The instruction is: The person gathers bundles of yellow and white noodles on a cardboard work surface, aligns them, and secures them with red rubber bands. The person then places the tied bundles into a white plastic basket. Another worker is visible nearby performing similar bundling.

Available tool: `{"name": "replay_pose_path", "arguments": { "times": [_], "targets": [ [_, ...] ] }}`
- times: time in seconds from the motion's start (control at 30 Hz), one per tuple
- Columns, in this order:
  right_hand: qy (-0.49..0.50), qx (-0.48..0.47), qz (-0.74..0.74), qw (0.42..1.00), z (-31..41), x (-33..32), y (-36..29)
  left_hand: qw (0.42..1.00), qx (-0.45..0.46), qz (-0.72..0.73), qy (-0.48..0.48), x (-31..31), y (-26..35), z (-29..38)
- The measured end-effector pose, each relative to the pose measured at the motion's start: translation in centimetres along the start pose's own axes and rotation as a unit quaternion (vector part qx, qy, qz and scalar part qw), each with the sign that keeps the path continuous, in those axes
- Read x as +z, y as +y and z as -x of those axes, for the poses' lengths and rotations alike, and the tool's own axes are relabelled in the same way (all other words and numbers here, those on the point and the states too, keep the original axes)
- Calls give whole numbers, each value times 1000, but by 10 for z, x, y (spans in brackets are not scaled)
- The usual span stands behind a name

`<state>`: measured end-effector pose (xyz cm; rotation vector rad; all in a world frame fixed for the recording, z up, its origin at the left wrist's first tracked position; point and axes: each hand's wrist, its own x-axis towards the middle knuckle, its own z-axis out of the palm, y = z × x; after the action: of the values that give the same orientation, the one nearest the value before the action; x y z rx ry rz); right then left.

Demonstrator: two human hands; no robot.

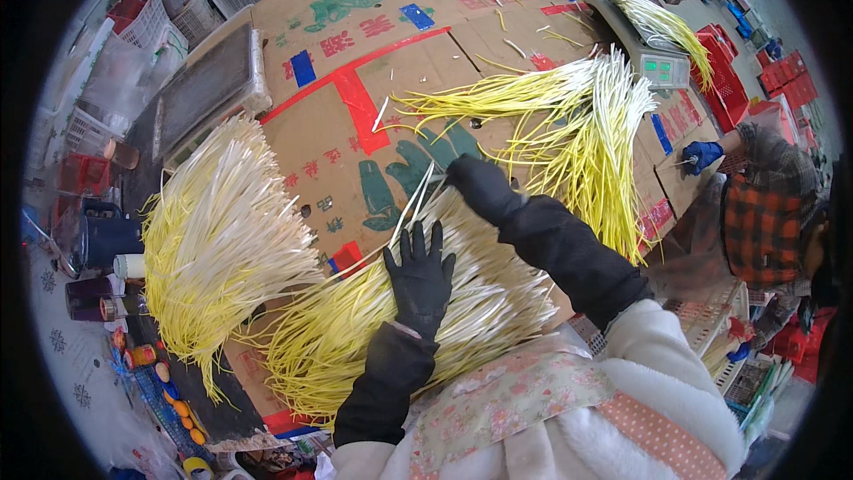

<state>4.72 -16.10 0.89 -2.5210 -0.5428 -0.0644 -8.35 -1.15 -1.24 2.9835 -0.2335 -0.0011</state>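
Long thin white-and-yellow vegetable stalks, like blanched chives, lie in a thick heap (493,280) in front of me. My left hand (421,273), in a black glove, rests palm down on this heap with its fingers spread. At the heap's upper edge my right hand (481,187), also in a black glove, has its fingers bent around the white end of a few stalks (436,178). Another large pile of stalks (220,233) lies to the left. Beyond my right hand, a looser pile (600,127) spreads across the cardboard table cover (313,120).
A digital scale (660,70) at the upper right carries a bunch of stalks (660,27). A flat metal platform (210,90) stands at the upper left. At the right sits a co-worker whose blue-gloved hand (701,157) holds a small thin tool. Another person's sleeve shows at the top right.
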Motion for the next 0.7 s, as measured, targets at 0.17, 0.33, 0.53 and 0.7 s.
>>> {"name": "replay_pose_path", "arguments": {
  "times": [0.17, 0.33, 0.53, 0.7],
  "targets": [
    [60, 216, -385, 895, 76, -107, 9, 999, 6, -16, 41, 14, -7, -2],
    [132, 285, -366, 876, 178, -164, 18, 998, 26, 48, 45, 12, -17, -10],
    [169, 250, -361, 882, 253, -202, -26, 888, 39, 451, 79, -71, 22, 8],
    [187, 151, -262, 935, 267, -163, -49, 701, 156, 603, -347, -113, 118, 60]
  ]
}}
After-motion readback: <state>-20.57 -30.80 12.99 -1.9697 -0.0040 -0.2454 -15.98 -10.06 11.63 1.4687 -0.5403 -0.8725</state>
